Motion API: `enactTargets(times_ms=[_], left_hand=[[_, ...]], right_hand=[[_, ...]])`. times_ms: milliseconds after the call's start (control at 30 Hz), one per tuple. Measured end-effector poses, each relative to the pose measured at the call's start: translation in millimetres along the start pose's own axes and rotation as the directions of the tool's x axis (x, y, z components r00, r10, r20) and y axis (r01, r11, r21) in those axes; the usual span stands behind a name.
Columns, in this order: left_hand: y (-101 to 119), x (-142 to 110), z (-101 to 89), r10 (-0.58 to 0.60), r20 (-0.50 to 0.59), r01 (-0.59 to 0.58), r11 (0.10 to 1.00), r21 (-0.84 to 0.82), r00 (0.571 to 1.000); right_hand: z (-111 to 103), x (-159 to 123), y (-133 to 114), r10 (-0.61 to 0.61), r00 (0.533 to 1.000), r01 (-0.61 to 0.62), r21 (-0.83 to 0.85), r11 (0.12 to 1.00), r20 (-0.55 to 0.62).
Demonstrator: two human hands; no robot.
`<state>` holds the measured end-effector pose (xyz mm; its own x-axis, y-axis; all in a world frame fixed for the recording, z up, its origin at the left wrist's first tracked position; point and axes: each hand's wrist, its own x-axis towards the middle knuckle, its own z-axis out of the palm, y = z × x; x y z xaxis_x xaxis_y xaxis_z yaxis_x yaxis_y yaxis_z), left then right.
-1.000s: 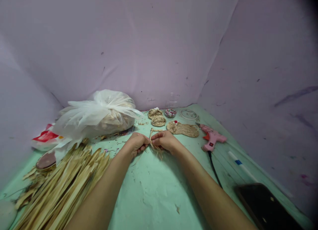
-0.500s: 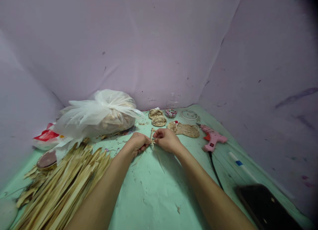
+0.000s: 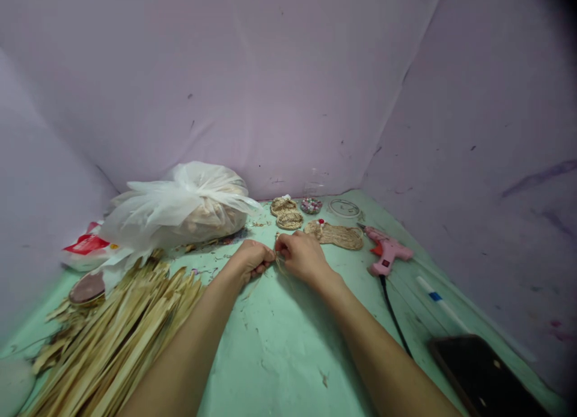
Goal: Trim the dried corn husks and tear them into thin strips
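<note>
Over the middle of the green table, my left hand (image 3: 253,261) is closed, its fingertips pinching thin straw-coloured fibre strands (image 3: 278,262). My right hand (image 3: 301,255) meets it from the other side, fingers bent and pressed together on the same strands. Most of the fibre piece is hidden behind my right fingers; loose ends trail below both hands. Just beyond lie a woven fibre sole shape (image 3: 341,235) with a red bead and a pair of small woven slippers (image 3: 287,214).
Long dry leaf strips (image 3: 121,333) cover the left side, with a stuffed white plastic bag (image 3: 189,206) behind. A pink glue gun (image 3: 388,250), a white stick (image 3: 444,303) and a dark phone (image 3: 482,375) lie at right. A bead container (image 3: 311,205) stands at the back.
My right hand has shifted slightly and turned over the fibre piece, covering the upright part that showed between the hands before. My left hand stays almost in place.
</note>
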<state>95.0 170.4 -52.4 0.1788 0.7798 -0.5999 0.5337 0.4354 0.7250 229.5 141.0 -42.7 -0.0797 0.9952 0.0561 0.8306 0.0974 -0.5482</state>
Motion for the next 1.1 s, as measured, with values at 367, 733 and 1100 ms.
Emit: enactTargets(times_ms=[367,733,1100], left_hand=[[-2.2,1.6,1.9,0.076,-0.029,-0.076,0.997,-0.018,0.997],[-1.3,-5.5,-0.5,0.155,-0.036,-0.158,0.984,-0.088,0.987],[6.1,-30.1,-19.6,0.265,-0.293,-0.215,0.957,0.194,0.919]], right_hand=[[19.4,10.8,7.9,0.221,0.964,-0.248,0.212,0.945,0.146],[24.2,14.1,16.0,0.293,0.858,-0.432,0.285,0.856,0.422],[26.3,16.1,19.9,0.327,0.848,-0.465,0.288,0.838,0.418]])
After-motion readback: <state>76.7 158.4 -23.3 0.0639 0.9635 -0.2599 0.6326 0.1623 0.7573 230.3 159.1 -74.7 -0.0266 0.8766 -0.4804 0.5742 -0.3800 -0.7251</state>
